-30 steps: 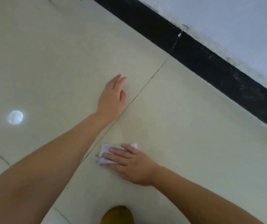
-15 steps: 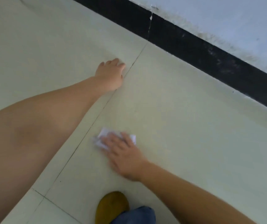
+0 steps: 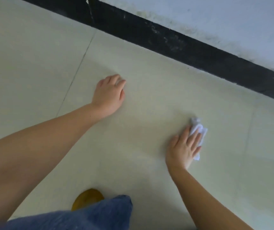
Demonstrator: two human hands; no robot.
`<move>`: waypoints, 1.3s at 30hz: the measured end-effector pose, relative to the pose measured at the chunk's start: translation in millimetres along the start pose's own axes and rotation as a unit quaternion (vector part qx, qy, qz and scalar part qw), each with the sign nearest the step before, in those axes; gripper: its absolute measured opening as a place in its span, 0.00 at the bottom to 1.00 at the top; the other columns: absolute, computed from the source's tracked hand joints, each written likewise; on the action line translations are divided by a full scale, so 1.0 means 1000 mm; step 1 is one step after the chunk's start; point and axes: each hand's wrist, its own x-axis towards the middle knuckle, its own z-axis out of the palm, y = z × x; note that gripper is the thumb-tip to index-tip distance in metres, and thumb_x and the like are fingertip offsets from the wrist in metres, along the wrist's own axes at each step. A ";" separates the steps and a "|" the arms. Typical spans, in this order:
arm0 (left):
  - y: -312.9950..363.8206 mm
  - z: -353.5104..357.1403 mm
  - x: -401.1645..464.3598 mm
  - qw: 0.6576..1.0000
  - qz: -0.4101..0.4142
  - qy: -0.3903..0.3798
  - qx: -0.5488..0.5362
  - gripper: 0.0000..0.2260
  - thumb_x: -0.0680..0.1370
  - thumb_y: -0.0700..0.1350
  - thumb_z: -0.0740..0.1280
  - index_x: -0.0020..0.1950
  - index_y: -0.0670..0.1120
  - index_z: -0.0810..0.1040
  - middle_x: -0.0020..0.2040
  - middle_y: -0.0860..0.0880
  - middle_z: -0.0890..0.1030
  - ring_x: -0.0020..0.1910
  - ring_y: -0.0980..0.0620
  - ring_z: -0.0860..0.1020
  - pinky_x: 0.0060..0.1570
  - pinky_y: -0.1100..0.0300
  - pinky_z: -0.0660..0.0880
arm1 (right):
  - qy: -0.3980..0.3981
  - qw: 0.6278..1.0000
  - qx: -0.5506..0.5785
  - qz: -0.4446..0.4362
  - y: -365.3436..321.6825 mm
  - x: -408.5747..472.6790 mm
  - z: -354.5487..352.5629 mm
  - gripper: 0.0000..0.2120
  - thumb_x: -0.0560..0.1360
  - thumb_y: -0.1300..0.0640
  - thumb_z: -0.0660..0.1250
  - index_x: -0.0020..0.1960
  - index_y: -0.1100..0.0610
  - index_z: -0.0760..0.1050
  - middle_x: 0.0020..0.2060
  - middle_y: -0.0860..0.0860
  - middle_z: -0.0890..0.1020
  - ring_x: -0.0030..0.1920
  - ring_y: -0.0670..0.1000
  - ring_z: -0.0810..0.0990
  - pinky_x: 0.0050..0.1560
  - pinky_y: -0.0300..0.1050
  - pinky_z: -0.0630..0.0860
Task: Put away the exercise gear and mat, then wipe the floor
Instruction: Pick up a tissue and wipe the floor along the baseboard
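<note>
Most of the white cloth (image 3: 199,130) lay hidden under the straight fingers (image 3: 193,138) of the right hand (image 3: 184,146), which pressed it flat on the floor (image 3: 149,113). Its visible strip ran lengthwise toward the black baseboard (image 3: 182,45), with bare tile between. The left hand (image 3: 109,95) rested on the floor well apart, its fingertips foreshortened, so their curl could not be told.

Large pale cream glossy floor tiles (image 3: 141,80) meet at thin dark grout lines (image 3: 81,58). A scuffed black skirting band (image 3: 174,42) runs diagonally along the floor's far edge, beneath a stained bluish-white painted wall (image 3: 224,19).
</note>
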 end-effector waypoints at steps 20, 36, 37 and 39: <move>0.029 0.041 -0.006 0.995 -0.098 0.028 0.013 0.24 0.78 0.48 0.54 0.72 0.38 0.65 0.71 0.34 0.65 0.71 0.34 0.61 0.70 0.39 0.54 | -0.005 1.000 -0.023 0.021 0.022 0.107 -0.036 0.27 0.81 0.52 0.49 0.78 0.54 0.45 0.77 0.56 0.44 0.77 0.57 0.41 0.74 0.57 0.41; 0.024 0.044 -0.007 0.997 -0.070 0.020 0.022 0.26 0.77 0.49 0.53 0.71 0.37 0.66 0.69 0.32 0.66 0.70 0.32 0.63 0.69 0.38 0.56 | -0.035 0.997 -0.050 -0.052 0.083 0.142 -0.070 0.27 0.82 0.53 0.50 0.78 0.51 0.44 0.78 0.51 0.42 0.77 0.52 0.38 0.76 0.55 0.44; 0.023 0.044 -0.007 0.997 -0.067 0.010 0.023 0.26 0.77 0.49 0.52 0.71 0.37 0.66 0.69 0.31 0.66 0.70 0.32 0.63 0.69 0.37 0.56 | -0.035 0.998 -0.035 0.029 0.099 0.140 -0.079 0.27 0.82 0.53 0.50 0.78 0.52 0.45 0.78 0.52 0.42 0.77 0.53 0.39 0.76 0.56 0.44; 0.022 0.042 -0.007 0.998 -0.064 -0.009 0.019 0.27 0.77 0.50 0.51 0.71 0.37 0.65 0.69 0.31 0.66 0.70 0.31 0.62 0.69 0.37 0.56 | -0.042 0.989 -0.010 0.143 0.095 0.133 -0.082 0.27 0.82 0.53 0.49 0.78 0.53 0.45 0.78 0.54 0.43 0.77 0.56 0.40 0.75 0.56 0.44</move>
